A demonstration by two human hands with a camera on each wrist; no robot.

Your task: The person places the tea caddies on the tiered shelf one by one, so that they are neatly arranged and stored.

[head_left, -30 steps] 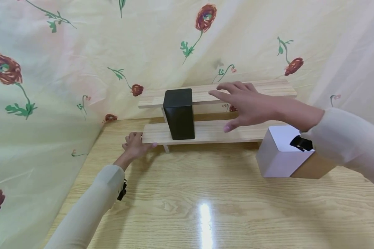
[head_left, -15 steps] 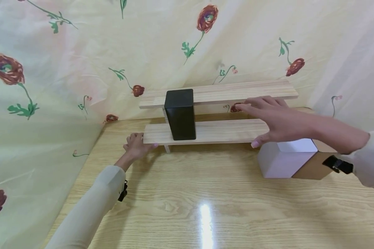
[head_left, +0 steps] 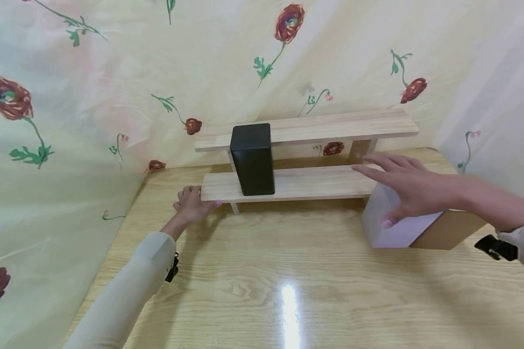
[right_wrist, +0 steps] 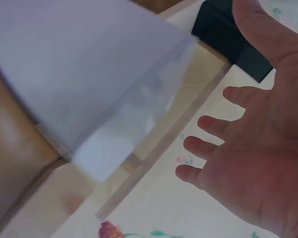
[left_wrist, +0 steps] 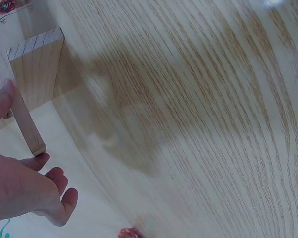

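Observation:
A two-tier wooden shelf [head_left: 316,182] stands against the back curtain. My left hand [head_left: 189,207] grips the left end of its lower board, the thumb [left_wrist: 4,99] on the front and other fingers around the end. On that board a tall black box [head_left: 256,169] stands upright, left of the middle. My right hand [head_left: 419,191] holds nothing; its fingers are spread and its palm faces the white box [right_wrist: 89,64], which it partly covers in the head view. That box stands on the tabletop in front of the shelf's right end.
Right beside the white box is a brown cardboard-coloured box [head_left: 450,232]. The upper board [head_left: 340,127] runs behind the lower one. A flowered curtain [head_left: 157,58] encloses the back and sides of the wood-grain table [head_left: 227,271].
My right hand has moved right and down, from in front of the shelf to over the white box. The left hand keeps its grip on the shelf's end.

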